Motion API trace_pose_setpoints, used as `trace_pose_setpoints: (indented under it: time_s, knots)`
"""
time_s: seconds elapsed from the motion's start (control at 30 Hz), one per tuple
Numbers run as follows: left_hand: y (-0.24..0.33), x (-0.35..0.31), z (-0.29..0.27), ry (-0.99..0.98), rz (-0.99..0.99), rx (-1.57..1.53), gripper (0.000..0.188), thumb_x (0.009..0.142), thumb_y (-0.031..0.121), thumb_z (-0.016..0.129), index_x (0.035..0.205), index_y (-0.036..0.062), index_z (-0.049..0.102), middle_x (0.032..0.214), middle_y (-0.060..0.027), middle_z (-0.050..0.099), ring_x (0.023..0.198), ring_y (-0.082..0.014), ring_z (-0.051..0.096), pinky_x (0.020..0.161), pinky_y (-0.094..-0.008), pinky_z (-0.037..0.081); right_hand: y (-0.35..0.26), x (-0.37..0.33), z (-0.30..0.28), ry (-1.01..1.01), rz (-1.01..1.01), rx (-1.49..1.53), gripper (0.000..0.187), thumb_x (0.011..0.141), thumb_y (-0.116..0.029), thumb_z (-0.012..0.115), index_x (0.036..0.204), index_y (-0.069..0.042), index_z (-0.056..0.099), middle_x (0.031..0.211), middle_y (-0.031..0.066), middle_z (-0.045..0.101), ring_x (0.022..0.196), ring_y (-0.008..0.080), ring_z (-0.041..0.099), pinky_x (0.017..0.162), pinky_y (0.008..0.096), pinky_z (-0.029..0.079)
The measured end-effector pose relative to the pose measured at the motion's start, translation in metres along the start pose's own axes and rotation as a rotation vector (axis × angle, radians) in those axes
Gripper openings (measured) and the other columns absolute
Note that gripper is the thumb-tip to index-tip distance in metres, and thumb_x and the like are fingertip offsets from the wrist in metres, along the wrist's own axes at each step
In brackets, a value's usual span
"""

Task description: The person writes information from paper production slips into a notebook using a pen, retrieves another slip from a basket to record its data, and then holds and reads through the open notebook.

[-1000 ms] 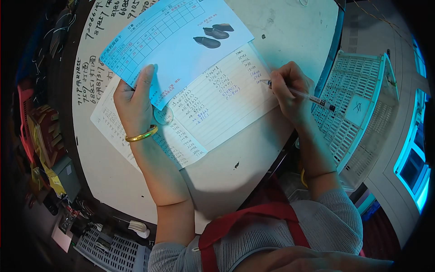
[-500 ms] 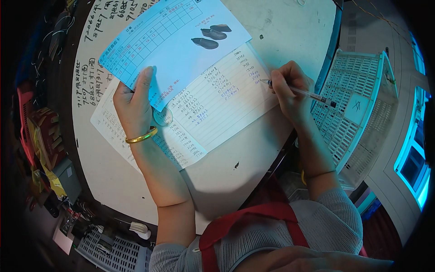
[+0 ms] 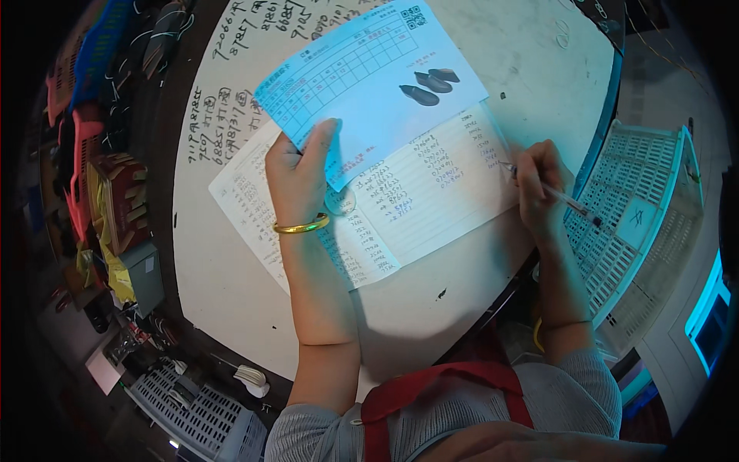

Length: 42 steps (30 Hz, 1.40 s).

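Observation:
My left hand [image 3: 299, 181], a gold bangle [image 3: 302, 227] on its wrist, pinches the lower left part of a light-blue printed form [image 3: 377, 119] between thumb and fingers. The form carries a table grid and a picture of dark shoes. It is held over an open lined notebook [image 3: 454, 219] and hides the upper part of its pages. Handwritten columns fill part of the notebook. My right hand [image 3: 543, 189] grips a clear-barrelled pen [image 3: 570, 202], its tip at the right-hand column of the page. Near my left wrist, a small round clear object [image 3: 341, 202] lies on the notebook.
Everything lies on a white tabletop [image 3: 231, 254] with black handwriting at its far left. A white slatted plastic basket [image 3: 623, 223] stands beyond the right edge. To the left are a red-brown box [image 3: 119, 200] and coloured bins. A grey basket [image 3: 192, 408] sits lower left.
The whole scene has shifted rightward in the picture as my view turned. My left hand keeps the form over the notebook, and the pen stays at the same column.

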<state>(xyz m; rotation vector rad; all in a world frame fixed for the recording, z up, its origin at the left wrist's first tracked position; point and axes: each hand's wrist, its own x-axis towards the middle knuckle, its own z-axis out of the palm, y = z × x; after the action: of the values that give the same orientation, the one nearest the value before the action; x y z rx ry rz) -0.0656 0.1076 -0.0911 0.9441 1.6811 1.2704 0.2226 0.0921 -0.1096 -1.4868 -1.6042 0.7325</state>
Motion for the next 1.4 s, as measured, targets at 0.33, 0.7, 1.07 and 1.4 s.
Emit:
trace_pose_setpoints:
  time_s: [0.33,0.7,1.07,1.4]
  knots:
    - [-0.001,-0.001,0.001,-0.033,-0.041,-0.03,0.027,0.083,0.017,0.068,0.099,-0.0043,0.066,0.092,-0.0105,0.067,0.08,-0.0127,0.061,0.074,-0.0258,0.048,-0.046,-0.016,0.008,-0.175,-0.123,0.172,0.016,0.076,-0.002,0.067,0.072,-0.005,0.052,0.064,0.0054,0.058,0.054,0.0089,0.053,0.05,0.0234,0.042]
    - [-0.003,0.006,-0.003,-0.026,0.012,-0.005,0.031,0.082,0.019,0.07,0.101,-0.005,0.065,0.092,-0.0108,0.067,0.081,-0.0123,0.061,0.075,-0.0242,0.048,-0.039,-0.017,0.025,-0.137,-0.031,0.038,0.02,0.075,-0.006,0.068,0.065,-0.006,0.051,0.052,0.0022,0.056,0.041,0.0089,0.05,0.042,0.0232,0.04]
    - [-0.001,-0.002,0.001,-0.02,-0.049,-0.064,0.029,0.082,0.017,0.069,0.1,-0.0048,0.066,0.092,-0.0118,0.068,0.08,-0.0129,0.062,0.073,-0.0248,0.049,-0.036,-0.016,0.032,-0.15,-0.138,-0.017,0.021,0.074,-0.003,0.067,0.065,-0.007,0.048,0.051,0.0029,0.053,0.041,0.0132,0.052,0.042,0.0253,0.041]
    - [-0.001,0.002,0.0,-0.046,-0.065,0.04,0.028,0.082,0.018,0.068,0.099,-0.004,0.067,0.089,-0.0117,0.068,0.076,-0.0131,0.062,0.07,-0.0254,0.049,-0.035,-0.015,0.034,-0.153,-0.114,0.002,0.023,0.074,0.001,0.066,0.065,-0.006,0.046,0.051,0.0032,0.053,0.041,0.0116,0.051,0.041,0.0243,0.041]
